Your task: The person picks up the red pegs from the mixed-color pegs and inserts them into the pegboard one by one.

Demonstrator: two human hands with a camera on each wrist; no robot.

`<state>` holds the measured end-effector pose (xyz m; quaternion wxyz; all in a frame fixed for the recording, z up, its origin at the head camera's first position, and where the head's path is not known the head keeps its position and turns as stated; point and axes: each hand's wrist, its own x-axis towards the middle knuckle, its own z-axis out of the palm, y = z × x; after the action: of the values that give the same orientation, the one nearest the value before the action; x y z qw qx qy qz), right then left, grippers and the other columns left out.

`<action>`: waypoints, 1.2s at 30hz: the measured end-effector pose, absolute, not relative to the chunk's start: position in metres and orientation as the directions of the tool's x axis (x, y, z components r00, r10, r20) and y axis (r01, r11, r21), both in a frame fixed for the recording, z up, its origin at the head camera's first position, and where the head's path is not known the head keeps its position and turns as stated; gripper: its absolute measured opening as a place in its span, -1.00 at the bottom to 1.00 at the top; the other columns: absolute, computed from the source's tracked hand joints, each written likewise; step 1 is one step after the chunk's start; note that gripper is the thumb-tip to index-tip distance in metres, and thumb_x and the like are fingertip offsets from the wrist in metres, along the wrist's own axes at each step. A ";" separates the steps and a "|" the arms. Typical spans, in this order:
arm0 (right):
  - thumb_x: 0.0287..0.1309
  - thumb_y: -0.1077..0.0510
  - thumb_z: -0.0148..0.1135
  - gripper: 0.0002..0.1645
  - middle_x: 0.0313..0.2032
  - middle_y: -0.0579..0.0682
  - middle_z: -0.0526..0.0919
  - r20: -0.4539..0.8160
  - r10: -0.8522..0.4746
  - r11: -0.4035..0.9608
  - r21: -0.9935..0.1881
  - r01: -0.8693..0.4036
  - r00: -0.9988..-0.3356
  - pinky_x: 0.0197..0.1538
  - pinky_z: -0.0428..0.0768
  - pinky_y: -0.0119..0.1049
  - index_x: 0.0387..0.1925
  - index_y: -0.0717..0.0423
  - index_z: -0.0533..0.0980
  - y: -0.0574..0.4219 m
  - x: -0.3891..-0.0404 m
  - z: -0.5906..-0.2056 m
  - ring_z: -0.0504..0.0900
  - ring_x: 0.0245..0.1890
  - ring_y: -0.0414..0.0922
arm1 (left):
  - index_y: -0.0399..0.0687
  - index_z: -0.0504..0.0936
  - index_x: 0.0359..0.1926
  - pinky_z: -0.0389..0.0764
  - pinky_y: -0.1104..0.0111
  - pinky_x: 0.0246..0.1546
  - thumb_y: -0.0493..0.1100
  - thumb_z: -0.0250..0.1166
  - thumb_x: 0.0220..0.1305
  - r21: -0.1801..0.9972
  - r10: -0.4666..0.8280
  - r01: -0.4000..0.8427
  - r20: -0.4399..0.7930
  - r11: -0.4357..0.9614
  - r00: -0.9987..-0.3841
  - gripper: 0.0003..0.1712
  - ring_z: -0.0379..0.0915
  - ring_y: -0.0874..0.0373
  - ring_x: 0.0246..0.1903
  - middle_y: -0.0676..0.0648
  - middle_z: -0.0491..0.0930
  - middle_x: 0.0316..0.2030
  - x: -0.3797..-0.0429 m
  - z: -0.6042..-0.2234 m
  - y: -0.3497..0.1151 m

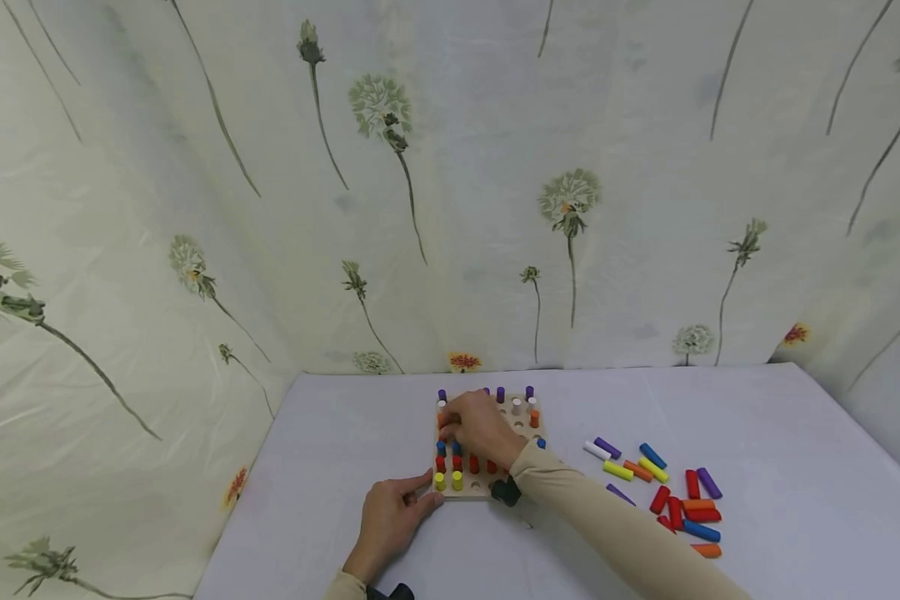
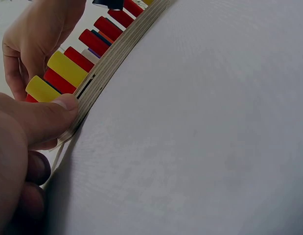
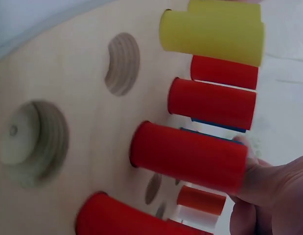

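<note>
A wooden pegboard (image 1: pixel 465 497) lies on the table, with round holes and rows of upright coloured pegs. My left hand (image 1: pixel 392 515) pinches its near left corner, the thumb (image 2: pixel 48 117) against the front edge. My right hand (image 1: pixel 482 425) reaches across the board to its left side. There its fingertips are drawn together around a small red peg (image 1: pixel 442 435), mostly hidden by the fingers. Two yellow pegs (image 1: pixel 457 481) stand in the nearest row, with red pegs (image 3: pixel 190 156) behind them. Purple pegs (image 1: pixel 500 392) line the far row.
To the right lie several loose pegs, among them a yellow peg (image 1: pixel 618 471), a blue peg (image 1: pixel 702 531) and red ones (image 1: pixel 660 499). A white cloth (image 1: pixel 307 467) covers the table. Behind it hangs a curtain (image 1: pixel 480 208) printed with dandelions.
</note>
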<state>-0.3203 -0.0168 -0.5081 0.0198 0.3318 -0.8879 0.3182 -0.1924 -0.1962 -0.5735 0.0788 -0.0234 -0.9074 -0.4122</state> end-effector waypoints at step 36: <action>0.17 0.25 0.56 -0.88 -0.34 -0.15 0.84 0.265 -0.621 0.610 -0.427 -0.667 -0.738 -0.19 0.48 -0.31 -0.23 0.07 0.85 0.059 -0.296 -0.477 0.54 -0.30 -0.22 | -0.03 0.81 0.11 0.12 0.48 -0.65 0.08 0.56 0.25 0.728 -0.033 0.097 0.162 0.679 -0.986 -0.52 0.13 0.38 -0.70 0.23 0.32 -0.71 -0.190 -0.572 -0.194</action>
<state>-0.2957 0.0589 -0.4771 0.0452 0.3593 -0.8962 0.2564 -0.1903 -0.1937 -0.5720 0.0813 -0.0174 -0.9125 -0.4005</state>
